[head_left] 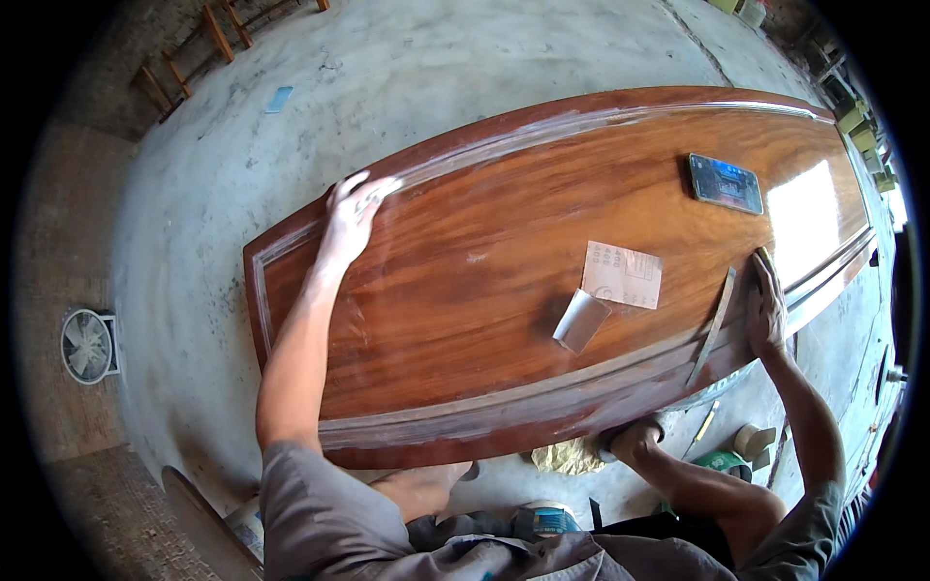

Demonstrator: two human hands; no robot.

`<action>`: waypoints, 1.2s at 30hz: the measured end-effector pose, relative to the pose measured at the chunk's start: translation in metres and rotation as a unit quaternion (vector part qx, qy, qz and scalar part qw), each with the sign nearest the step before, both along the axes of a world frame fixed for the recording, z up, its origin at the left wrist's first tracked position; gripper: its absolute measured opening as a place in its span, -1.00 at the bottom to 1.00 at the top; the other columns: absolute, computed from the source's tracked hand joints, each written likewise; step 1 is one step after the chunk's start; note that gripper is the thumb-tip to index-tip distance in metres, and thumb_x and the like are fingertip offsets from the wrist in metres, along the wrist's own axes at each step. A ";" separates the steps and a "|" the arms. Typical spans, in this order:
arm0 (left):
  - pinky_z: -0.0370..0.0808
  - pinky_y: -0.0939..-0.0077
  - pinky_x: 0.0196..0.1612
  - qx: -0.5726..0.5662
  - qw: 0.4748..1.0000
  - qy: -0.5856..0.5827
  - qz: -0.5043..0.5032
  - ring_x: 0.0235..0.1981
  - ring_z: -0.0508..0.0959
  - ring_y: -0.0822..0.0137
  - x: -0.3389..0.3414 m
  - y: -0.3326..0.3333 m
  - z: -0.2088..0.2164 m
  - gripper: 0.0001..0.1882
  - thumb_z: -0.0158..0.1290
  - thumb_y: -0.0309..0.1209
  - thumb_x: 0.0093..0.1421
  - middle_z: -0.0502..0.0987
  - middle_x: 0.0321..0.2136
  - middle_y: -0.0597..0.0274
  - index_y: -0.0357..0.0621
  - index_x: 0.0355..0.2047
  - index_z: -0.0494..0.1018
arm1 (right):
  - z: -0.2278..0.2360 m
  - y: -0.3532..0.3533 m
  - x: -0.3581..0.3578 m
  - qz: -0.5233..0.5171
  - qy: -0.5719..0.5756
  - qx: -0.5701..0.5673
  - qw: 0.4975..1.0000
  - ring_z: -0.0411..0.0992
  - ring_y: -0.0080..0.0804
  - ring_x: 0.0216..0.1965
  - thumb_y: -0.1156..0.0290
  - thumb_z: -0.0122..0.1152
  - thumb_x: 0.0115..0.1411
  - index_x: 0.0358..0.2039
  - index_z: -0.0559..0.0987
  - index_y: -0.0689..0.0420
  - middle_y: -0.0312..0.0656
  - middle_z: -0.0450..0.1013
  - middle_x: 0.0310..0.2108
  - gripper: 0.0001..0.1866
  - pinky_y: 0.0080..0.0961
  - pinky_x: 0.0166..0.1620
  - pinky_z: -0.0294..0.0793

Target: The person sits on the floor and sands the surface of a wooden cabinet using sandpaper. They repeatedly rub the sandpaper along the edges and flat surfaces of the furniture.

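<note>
A long brown varnished wood panel [455,290] lies in front of me, with pale dusty grooves along its edges. At its far left edge, my left hand [351,221] is whitened with dust and slightly blurred. Its fingers are bent and pressed onto the grooved border; whatever may be under them is hidden. My right hand [768,312] rests flat at the panel's right side, fingers stretched out and holding nothing. Close to it lies a thin flat strip [713,324]. A sheet of sandpaper [635,276] and a folded piece of sandpaper [583,321] sit mid-panel.
A phone [726,184] lies toward the panel's far right. Crumpled yellowish paper [568,457] is on the floor by my feet. A white round fan-like object [88,346] stands far left, and wooden frames [217,34] lean at the back. A blue piece [279,99] lies on the floor.
</note>
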State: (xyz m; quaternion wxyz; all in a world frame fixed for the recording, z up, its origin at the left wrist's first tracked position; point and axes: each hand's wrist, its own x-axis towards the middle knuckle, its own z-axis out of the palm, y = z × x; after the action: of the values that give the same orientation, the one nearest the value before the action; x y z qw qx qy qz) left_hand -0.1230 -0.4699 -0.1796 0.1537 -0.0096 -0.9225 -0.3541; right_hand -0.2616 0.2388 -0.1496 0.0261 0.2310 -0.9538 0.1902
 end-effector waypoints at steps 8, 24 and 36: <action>0.27 0.07 0.33 -0.149 0.985 0.085 0.000 0.21 0.43 0.04 -0.068 0.093 0.000 -0.62 0.17 -0.51 0.26 0.60 0.09 0.38 0.24 0.04 0.63 | 0.005 0.009 0.000 0.004 0.005 0.031 0.999 0.11 0.00 0.45 0.52 -0.08 0.31 0.37 0.30 0.15 0.01 0.18 0.42 -0.41 -0.17 0.46 0.07; 0.16 -0.13 0.40 -0.286 0.958 0.021 0.027 0.35 0.31 -0.07 -0.004 0.050 0.010 -0.44 0.13 -0.39 0.33 0.45 0.25 -0.02 0.27 0.33 0.37 | 0.005 0.006 0.001 0.003 0.000 -0.006 1.000 0.10 0.03 0.45 0.51 -0.11 0.31 0.37 0.30 0.18 0.04 0.18 0.42 -0.42 -0.16 0.47 0.05; 0.13 -0.07 0.41 -0.301 0.951 0.019 0.068 0.31 0.37 0.08 0.017 0.039 0.019 -0.53 0.04 -0.48 0.37 0.53 0.20 0.29 0.11 0.27 0.44 | 0.007 0.005 0.002 -0.011 -0.004 0.017 1.000 0.11 0.03 0.45 0.47 -0.11 0.33 0.38 0.30 0.16 0.04 0.17 0.42 -0.42 -0.16 0.46 0.08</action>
State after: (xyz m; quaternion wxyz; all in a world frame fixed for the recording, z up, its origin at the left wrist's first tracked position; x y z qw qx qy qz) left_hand -0.1059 -0.4305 -0.1608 0.1849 0.0007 -0.9816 -0.0483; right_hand -0.2593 0.2439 -0.1430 0.0201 0.2204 -0.9594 0.1749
